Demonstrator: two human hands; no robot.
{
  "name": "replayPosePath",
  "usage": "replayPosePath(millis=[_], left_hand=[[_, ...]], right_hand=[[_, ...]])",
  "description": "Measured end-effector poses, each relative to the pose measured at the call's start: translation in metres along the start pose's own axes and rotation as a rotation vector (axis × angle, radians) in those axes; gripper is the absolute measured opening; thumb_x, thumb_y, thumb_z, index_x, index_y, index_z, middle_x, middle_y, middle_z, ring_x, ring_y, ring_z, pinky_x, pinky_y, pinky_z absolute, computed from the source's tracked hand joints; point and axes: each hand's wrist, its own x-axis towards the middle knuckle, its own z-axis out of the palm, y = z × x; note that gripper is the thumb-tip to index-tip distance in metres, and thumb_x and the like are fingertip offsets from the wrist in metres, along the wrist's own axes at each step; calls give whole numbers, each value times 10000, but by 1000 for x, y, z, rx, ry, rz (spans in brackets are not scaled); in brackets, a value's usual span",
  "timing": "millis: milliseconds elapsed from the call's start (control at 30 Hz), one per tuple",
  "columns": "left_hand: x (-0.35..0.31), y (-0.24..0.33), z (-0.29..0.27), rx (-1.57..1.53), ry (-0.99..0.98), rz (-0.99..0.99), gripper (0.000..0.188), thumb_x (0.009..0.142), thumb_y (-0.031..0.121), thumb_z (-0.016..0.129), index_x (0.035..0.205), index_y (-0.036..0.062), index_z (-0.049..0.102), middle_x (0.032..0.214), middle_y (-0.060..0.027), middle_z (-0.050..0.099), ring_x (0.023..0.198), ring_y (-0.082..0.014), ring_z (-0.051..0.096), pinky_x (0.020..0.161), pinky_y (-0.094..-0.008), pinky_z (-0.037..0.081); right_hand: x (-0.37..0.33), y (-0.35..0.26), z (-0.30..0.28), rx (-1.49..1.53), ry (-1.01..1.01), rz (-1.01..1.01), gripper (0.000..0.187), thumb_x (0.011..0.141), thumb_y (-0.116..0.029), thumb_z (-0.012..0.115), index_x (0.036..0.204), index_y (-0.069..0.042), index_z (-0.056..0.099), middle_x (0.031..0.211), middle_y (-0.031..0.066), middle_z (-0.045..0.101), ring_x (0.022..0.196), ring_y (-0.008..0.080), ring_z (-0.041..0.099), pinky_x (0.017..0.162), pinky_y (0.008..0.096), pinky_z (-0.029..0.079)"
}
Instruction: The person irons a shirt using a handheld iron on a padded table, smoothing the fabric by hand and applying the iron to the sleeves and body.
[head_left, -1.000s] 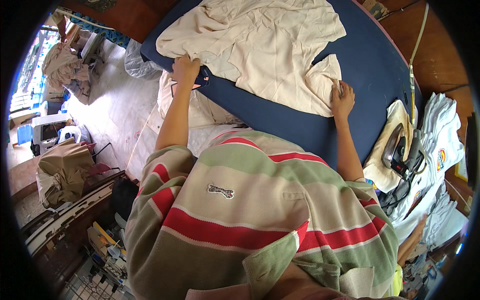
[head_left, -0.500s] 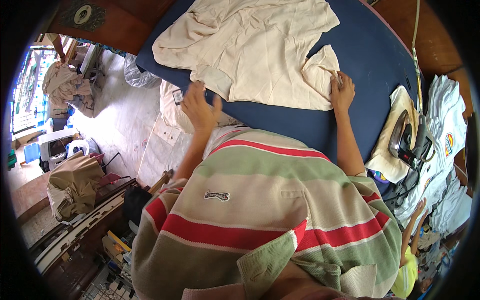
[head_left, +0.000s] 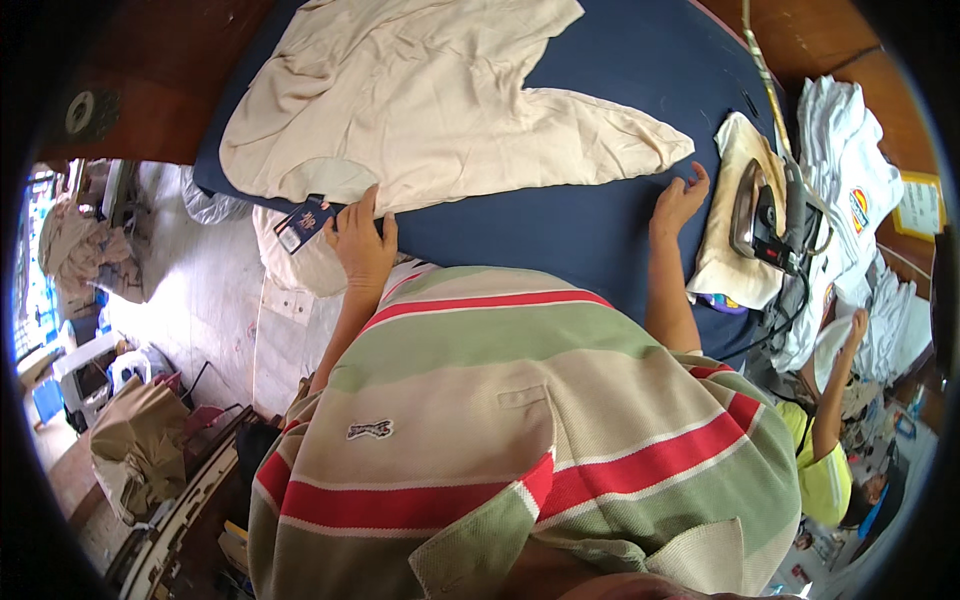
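A cream shirt (head_left: 400,110) lies spread and wrinkled on the dark blue padded table (head_left: 620,90), with its sleeve (head_left: 610,140) stretched out to the right. At the near edge of the collar (head_left: 338,178), my left hand (head_left: 365,245) rests with fingers apart, touching the cloth. Beside those fingers hangs a dark blue paper tag (head_left: 303,224). My right hand (head_left: 678,208) is just off the sleeve's end, its fingers loosely bent and apart, with nothing in them.
An iron (head_left: 765,220) rests on a scorched cream cloth (head_left: 735,265) at the right. White garments (head_left: 850,170) are piled beyond it, near a person in a yellow top (head_left: 825,480). More cream cloth (head_left: 285,255) hangs below the table's left edge.
The sleeve, bunched up before, now lies straight out to the right, and my right hand has let go of it. My left hand has come onto the collar edge beside the tag.
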Motion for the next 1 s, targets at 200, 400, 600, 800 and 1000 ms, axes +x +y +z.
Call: replayPosePath(millis=[200, 400, 600, 800, 1000], left_hand=[[4, -12, 4, -142, -14, 87, 272, 769, 150, 548, 1032, 153, 618, 893, -14, 612, 950, -190, 536, 955, -454, 267], [-1, -14, -7, -172, -89, -46, 332, 766, 188, 580, 1095, 143, 592, 999, -39, 619, 991, -219, 538, 949, -453, 287], [64, 30, -6, -100, 144, 123, 414, 780, 205, 624, 1172, 94, 553, 1175, -125, 550, 1077, -297, 515, 913, -437, 362], [156, 107, 46, -292, -77, 628, 377, 785, 260, 622, 1125, 106, 575, 1193, -63, 555, 1106, -250, 512, 942, -437, 336], [227, 118, 89, -149, -356, 677, 189, 795, 307, 629, 854, 128, 643, 1100, 28, 607, 1070, -176, 532, 912, -490, 345]], right_hand=[[10, -26, 9, -417, -324, -635, 363, 821, -279, 573, 1157, -141, 567, 1222, 168, 516, 1153, 344, 462, 987, 454, 317], [46, -25, 0, -279, -406, -209, 434, 812, -387, 585, 1148, -113, 589, 1183, 138, 559, 1108, 303, 503, 959, 468, 342], [58, 17, 10, -357, -459, 165, 509, 750, -381, 601, 1135, -46, 603, 999, 164, 649, 965, 345, 600, 841, 410, 456], [57, -4, 26, 215, -291, 327, 285, 779, -277, 684, 856, -35, 555, 719, 38, 562, 646, 103, 503, 587, 247, 429], [96, -15, 19, 633, -509, 780, 342, 828, -305, 659, 992, -22, 561, 881, 95, 610, 781, 179, 596, 702, 283, 498]])
